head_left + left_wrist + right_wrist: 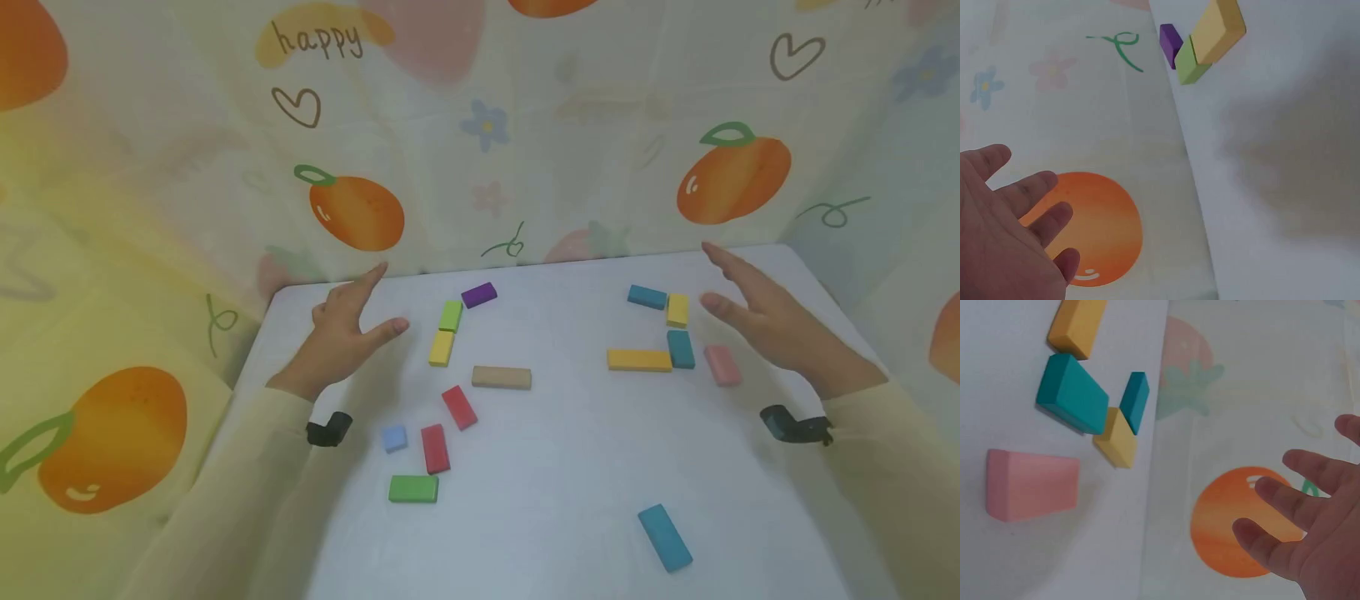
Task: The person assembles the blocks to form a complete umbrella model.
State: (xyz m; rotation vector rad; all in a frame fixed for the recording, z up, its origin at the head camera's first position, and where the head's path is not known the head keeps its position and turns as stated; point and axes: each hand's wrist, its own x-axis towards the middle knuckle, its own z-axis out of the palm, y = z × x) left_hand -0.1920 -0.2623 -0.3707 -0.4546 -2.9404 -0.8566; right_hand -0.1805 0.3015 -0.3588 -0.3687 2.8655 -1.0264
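Observation:
My left hand (341, 333) hovers over the table's left side, fingers and thumb spread, holding nothing. Nearest to it are a yellow block (441, 348), a light green block (451, 317) and a purple block (479, 295). On the right, my right hand (772, 321) is raised with thumb apart from its fingers and nothing in its grasp. Close to that hand lie a pink block (722, 365), a small yellow block (677, 310), two teal blocks (681, 349) and a long orange-yellow block (639, 360). Both wrist views show extended fingers.
A tan block (501, 377) lies mid-table. Two red blocks (459, 407), a small blue block (394, 438) and a green block (413, 489) are at front left. A blue block (665, 537) lies front right. Fruit-patterned cloth (562, 167) hangs behind the white table (555, 467).

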